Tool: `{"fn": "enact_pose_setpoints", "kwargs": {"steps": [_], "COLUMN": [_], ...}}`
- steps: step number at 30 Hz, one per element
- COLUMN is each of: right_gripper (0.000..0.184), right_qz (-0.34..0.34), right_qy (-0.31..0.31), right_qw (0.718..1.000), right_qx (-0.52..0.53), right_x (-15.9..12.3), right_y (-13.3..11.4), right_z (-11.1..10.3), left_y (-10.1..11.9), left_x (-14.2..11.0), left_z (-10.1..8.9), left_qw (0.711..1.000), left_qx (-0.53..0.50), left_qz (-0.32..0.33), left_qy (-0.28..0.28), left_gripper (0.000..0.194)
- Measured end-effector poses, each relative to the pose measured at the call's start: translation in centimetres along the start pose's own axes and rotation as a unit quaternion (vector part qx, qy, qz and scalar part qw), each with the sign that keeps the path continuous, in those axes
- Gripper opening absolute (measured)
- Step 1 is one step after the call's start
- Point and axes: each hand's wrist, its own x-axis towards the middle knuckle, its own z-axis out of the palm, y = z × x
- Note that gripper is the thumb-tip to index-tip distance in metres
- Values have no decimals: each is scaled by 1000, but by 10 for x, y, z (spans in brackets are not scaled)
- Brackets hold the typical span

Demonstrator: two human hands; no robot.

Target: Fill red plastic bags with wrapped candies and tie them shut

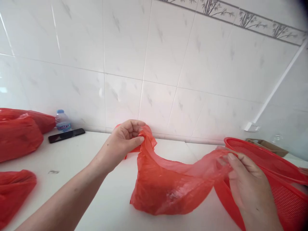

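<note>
A thin red plastic bag [166, 189] hangs between my two hands, its lower part sagging with something dark inside that I cannot make out. My left hand [127, 134] pinches one upper corner of the bag between thumb and fingers. At the opposite corner, my right hand [247, 179] grips the stretched plastic, thumb on top. The bag's mouth is drawn wide and dips in the middle. More red plastic shows behind my left hand, against the wall.
Filled red bags [19, 138] lie at the left, another [14, 192] nearer me. A water bottle [63, 121] and a black phone [66, 135] are near the wall. Red mesh baskets [288, 199] stand at the right, with a cardboard box [269, 148] and a white socket [252, 127] behind.
</note>
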Motion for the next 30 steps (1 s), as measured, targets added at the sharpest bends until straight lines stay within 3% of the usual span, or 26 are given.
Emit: {"fn": "enact_pose_setpoints", "kwargs": {"steps": [3, 5, 8, 10, 11, 13, 14, 16, 17, 20, 24, 26, 28, 30], "right_gripper": [17, 24, 28, 26, 26, 35, 38, 31, 25, 38, 45, 48, 50, 53], "right_qz": [67, 103, 146, 145, 144, 151, 154, 137, 120, 101, 118, 120, 131, 141], "right_qy": [-7, -20, -93, -139, -159, -245, -311, -416, -436, -383, -283, -249, -246, -276], "right_qw": [987, 971, 942, 940, 945, 944, 930, 897, 891, 918, 951, 960, 958, 948], "right_qx": [144, 214, 287, 275, 245, 162, 120, 54, 30, -20, -40, -47, -63, -76], "right_x": [2, 3, -2, -10, -15, -26, -31, -40, -42, -41, -31, -29, -30, -30], "right_y": [-4, -9, -18, -25, -28, -34, -35, -35, -33, -21, -5, -4, -7, -11], "right_z": [18, 33, 53, 64, 70, 81, 87, 98, 102, 107, 101, 98, 98, 99], "left_y": [4, 7, 11, 12, 12, 10, 8, 3, 0, -16, -43, -54, -62, -67], "left_x": [-1, -1, 0, 3, 4, 4, 4, 1, -1, -7, -9, -7, -5, -3], "left_z": [8, 12, 18, 22, 26, 34, 39, 49, 52, 59, 60, 61, 63, 63], "left_qw": [998, 986, 920, 873, 865, 887, 906, 939, 949, 939, 875, 852, 841, 842], "left_qx": [62, 160, 356, 432, 440, 407, 375, 302, 271, 250, 338, 364, 371, 371], "left_qz": [27, 57, 155, 221, 234, 215, 194, 162, 162, 236, 345, 375, 393, 391], "left_qy": [-14, 3, 44, 55, 55, 40, 29, 1, -11, -25, -44, -17, 21, 20], "left_gripper": [26, 28, 23, 20, 20, 22, 24, 30, 31, 31, 38, 26, 9, 3]}}
